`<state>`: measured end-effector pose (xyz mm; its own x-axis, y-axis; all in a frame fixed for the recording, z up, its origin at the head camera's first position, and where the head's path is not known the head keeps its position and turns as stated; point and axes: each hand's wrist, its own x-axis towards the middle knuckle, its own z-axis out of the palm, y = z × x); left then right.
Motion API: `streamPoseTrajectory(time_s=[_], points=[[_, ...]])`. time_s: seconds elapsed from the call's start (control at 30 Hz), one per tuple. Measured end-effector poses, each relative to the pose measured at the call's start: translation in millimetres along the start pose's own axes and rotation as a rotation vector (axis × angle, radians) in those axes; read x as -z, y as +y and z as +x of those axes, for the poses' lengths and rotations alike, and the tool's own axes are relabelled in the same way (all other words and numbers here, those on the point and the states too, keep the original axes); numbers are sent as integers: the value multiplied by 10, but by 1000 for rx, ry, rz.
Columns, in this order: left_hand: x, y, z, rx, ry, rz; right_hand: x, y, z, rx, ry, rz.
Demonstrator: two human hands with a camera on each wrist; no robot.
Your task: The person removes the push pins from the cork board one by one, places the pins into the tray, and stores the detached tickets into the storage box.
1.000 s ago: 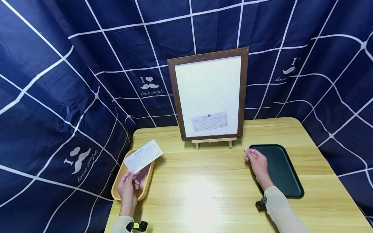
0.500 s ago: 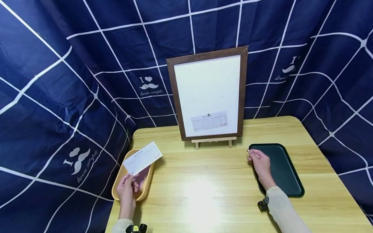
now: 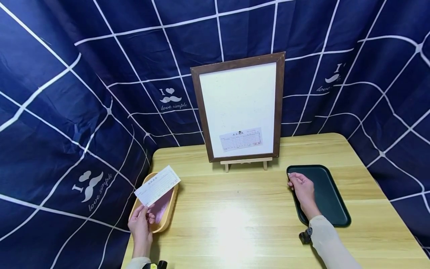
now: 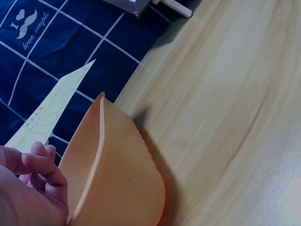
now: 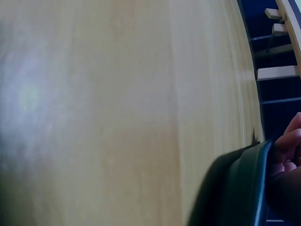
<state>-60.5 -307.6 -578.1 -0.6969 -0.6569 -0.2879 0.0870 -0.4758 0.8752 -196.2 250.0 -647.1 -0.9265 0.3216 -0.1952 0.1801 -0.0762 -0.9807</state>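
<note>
My left hand (image 3: 141,228) pinches a printed paper slip (image 3: 158,185) by its lower corner, above the orange basket (image 3: 173,203). In the left wrist view the slip (image 4: 51,103) tilts upward beyond the curled fingers, clear of the basket's rim. At the left edge of the dark green tray (image 3: 327,194), my right hand (image 3: 304,190) has thumb and forefinger together on a tiny light-coloured object (image 3: 289,174), too small to identify. A similar slip (image 3: 240,139) is fixed low on the framed white board (image 3: 238,97), with a small dark fastener at its top.
The board stands on a small wooden easel (image 3: 246,161) at the back of the wooden table (image 3: 215,201). Purplish paper (image 3: 162,209) lies in the basket. A dark blue gridded curtain (image 3: 134,74) hangs behind and at both sides.
My left hand has moved slightly left and toward me with the slip. My right hand has shifted a little right, over the tray's edge. The board and its slip stay in place.
</note>
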Motion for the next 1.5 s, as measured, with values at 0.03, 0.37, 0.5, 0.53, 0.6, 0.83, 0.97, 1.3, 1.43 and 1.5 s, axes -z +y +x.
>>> streamPoseTrajectory(time_s=[0.03,0.37,0.5,0.53,0.6,0.83,0.97,1.3,1.43,1.5], points=[[5,1,-2,-4,1,5,10,4,3,0,1,-12],[-5,47,-48,-27,29,61,76,60,20,-9,8,-70],[18,52,-54,-32,43,71,86,64,13,-10,15,-93],[26,51,-55,-35,48,77,94,65,10,-15,16,-101],[42,46,-58,-42,48,85,112,63,4,-24,19,-121],[77,32,-75,-56,56,84,177,47,7,-64,12,-178],[92,27,-79,-66,66,70,199,35,18,-74,18,-186],[142,45,-83,-67,83,116,267,43,29,-100,21,-270],[145,57,-84,-70,90,129,315,29,19,-134,25,-283],[153,65,-82,-77,94,126,329,17,20,-135,22,-285]])
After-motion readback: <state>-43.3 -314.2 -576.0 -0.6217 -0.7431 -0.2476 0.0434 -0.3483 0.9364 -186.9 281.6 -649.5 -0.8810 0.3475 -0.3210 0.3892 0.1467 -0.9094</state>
